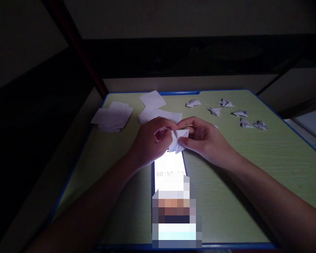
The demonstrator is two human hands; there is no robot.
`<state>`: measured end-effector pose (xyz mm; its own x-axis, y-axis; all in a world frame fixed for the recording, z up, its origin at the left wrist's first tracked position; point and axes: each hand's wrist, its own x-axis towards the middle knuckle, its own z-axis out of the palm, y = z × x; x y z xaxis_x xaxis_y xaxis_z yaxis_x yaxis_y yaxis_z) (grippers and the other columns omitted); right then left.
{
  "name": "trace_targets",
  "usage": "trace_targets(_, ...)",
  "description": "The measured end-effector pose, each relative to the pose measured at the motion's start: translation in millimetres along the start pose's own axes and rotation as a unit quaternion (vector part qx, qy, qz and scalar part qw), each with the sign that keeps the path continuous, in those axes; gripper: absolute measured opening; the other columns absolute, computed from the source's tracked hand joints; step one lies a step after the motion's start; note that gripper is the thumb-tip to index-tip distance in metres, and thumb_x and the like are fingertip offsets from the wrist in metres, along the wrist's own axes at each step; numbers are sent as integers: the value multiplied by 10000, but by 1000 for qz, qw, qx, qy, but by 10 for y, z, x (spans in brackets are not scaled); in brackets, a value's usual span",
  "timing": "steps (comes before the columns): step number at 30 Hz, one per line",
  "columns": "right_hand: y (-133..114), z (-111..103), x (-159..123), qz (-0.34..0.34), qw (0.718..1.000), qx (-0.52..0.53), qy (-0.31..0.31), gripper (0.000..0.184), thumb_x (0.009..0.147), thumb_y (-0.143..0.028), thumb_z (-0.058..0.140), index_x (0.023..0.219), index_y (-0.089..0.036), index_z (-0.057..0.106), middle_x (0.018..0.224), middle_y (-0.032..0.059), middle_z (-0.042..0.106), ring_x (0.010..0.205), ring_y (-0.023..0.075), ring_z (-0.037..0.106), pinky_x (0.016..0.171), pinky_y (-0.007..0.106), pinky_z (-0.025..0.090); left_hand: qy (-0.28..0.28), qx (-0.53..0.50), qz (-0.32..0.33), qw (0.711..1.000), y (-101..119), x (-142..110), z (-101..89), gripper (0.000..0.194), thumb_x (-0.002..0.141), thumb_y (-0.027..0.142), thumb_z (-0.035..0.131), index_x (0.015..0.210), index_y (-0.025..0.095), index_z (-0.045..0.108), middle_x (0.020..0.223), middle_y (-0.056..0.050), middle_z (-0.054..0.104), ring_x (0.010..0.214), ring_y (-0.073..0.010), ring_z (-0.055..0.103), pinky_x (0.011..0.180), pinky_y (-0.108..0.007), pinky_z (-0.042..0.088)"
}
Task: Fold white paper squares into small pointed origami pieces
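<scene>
A small piece of folded white paper (179, 137) is held between both hands above the middle of the table. My left hand (155, 138) pinches its left side with thumb and fingers. On the right side, my right hand (204, 140) grips it, the thumb pressed against the near face. Creases and pointed flaps show on the paper; its far side is hidden by the fingers. Right below lies a phone (170, 165) with a brightly lit screen showing timer digits, its lower part blurred out by large pixels.
On the green, blue-edged table (116, 218), a stack of white paper sheets (113, 116) lies at the far left. More loose sheets (152, 99) lie behind my hands. Several small folded paper pieces (225, 102) are scattered at the far right. The surroundings are dark.
</scene>
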<state>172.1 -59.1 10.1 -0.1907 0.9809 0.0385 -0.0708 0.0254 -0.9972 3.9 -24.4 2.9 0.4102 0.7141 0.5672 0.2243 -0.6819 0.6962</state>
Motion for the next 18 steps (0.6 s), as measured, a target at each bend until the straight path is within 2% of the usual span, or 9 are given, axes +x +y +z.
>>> trace_targets(4,11,4,1,9,1000,20,0,336,651,-78,689,930,-174,528,636,-44,620,527,95,569,498,231,465,-14,-14,-22,1000,0,6,-5,131,755,55,554,801,147,635,688,10,632,551,-65,525,492,-175,417)
trace_targets(9,13,9,5,17,999,33,-7,362,652,-78,693,941,-189,505,660,-41,637,553,114,616,514,247,493,-11,7,-2,1000,-2,19,-14,100,741,77,597,782,156,645,716,6,643,545,-58,516,499,-174,426)
trace_targets(14,11,1,6,21,999,27,-8,362,651,-73,689,943,-185,507,653,-41,636,540,107,605,507,241,489,-29,25,31,999,-21,25,-34,131,755,81,588,820,163,666,732,-6,645,564,-64,520,505,-182,417)
trace_targets(18,22,-3,1,17,1000,22,-8,357,666,-84,680,957,-192,503,668,-42,633,538,106,601,498,244,480,-37,34,22,998,-28,26,-47,120,736,69,595,790,160,651,724,0,632,565,-62,516,503,-179,410)
